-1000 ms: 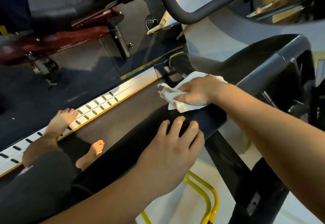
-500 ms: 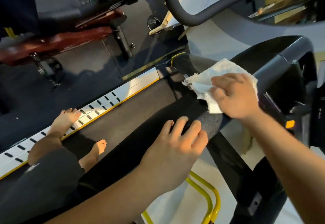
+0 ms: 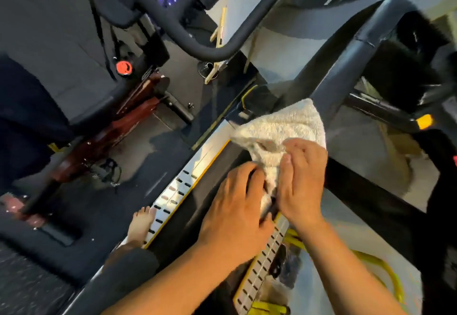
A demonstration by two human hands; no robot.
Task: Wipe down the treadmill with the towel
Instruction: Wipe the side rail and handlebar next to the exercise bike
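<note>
The white towel (image 3: 279,126) was held bunched above the dark belt of the treadmill (image 3: 178,191), close by the black handrail (image 3: 346,50). It was gripped by both hands: its upper folds were pinched by the right hand (image 3: 303,181), and its lower edge was clutched in the curled left hand (image 3: 235,206).

below you the dark floor (image 3: 158,166) filled the frame's left, carrying a red-framed machine (image 3: 138,114); the slotted side rail (image 3: 173,191) of the treadmill (image 3: 212,163) crossed the centre, your bare foot (image 3: 141,225) at its edge.
</note>
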